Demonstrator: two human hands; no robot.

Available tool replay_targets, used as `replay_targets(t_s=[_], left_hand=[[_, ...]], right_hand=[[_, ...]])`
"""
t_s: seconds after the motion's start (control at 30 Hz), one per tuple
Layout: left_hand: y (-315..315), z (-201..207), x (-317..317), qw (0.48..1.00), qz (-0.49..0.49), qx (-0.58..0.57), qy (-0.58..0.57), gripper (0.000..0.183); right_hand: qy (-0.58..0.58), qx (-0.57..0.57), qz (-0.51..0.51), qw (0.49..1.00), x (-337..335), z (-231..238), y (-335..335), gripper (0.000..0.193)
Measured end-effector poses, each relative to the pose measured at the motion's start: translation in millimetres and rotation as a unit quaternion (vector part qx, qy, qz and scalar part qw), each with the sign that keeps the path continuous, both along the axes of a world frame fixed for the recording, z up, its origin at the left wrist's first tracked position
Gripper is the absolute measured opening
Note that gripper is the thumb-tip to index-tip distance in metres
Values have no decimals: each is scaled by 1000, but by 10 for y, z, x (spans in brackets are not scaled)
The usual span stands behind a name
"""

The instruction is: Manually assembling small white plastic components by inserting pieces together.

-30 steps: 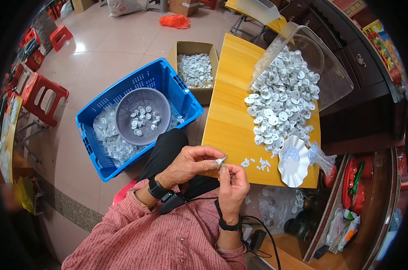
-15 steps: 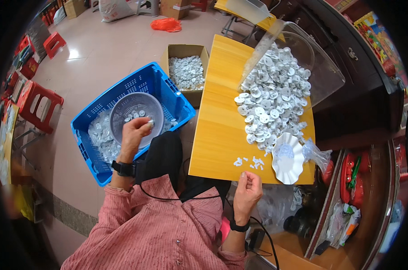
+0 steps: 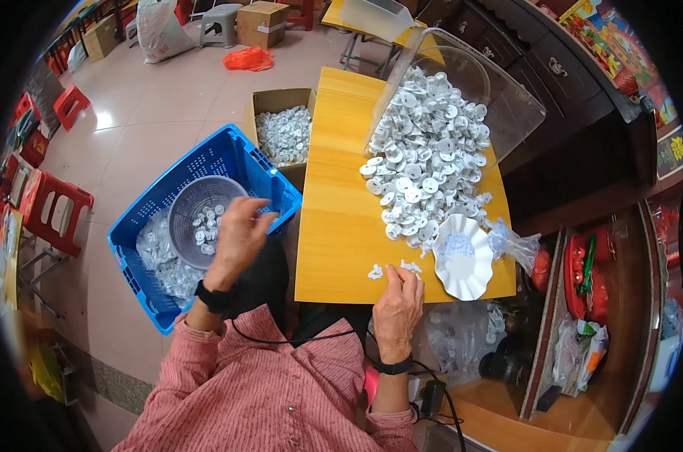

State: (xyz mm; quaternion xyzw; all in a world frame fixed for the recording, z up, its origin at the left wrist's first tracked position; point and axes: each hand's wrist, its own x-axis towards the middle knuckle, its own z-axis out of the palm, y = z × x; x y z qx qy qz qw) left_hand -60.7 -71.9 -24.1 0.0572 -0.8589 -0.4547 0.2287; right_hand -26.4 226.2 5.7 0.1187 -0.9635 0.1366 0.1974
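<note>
My left hand (image 3: 240, 235) hovers over the right rim of a grey plastic basket (image 3: 177, 218), its thumb and forefinger apart and nothing visible between them. Several round white plastic parts (image 3: 208, 226) lie inside the basket. At the near edge of the yellow table (image 3: 334, 226), my right hand (image 3: 399, 313) has its fingertips together, down among small white plastic pieces (image 3: 375, 272). Whatever is in that pinch is hidden. Farther up the table spreads a large heap of round white plastic parts (image 3: 424, 151). A white fluted dish (image 3: 462, 275) with small pale pieces stands right of my right hand.
The basket sits in a blue crate (image 3: 240, 143) with bagged parts (image 3: 160, 241). Behind it stands a cardboard box (image 3: 262, 98) of white parts. A clear plastic bin (image 3: 519, 113) lies tipped behind the heap. Red stools (image 3: 55, 203) stand at left; a black cable (image 3: 296, 341) crosses my lap.
My left hand has moved right, from above the basket's inside to its rim, and its fingers have parted. My right hand has reached forward onto the small pieces. The whole view has shifted slightly.
</note>
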Motion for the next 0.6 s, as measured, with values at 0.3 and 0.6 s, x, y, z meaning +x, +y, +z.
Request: replay_targets(t_s=[0.3, 0.6], left_hand=[[1164, 452, -634, 933, -341, -90, 71, 21], [1503, 264, -869, 889, -403, -209, 63, 18]], right_hand=[[-6, -85, -1, 996, 152, -37, 78, 19], [2, -150, 6, 989, 194, -50, 206, 23]])
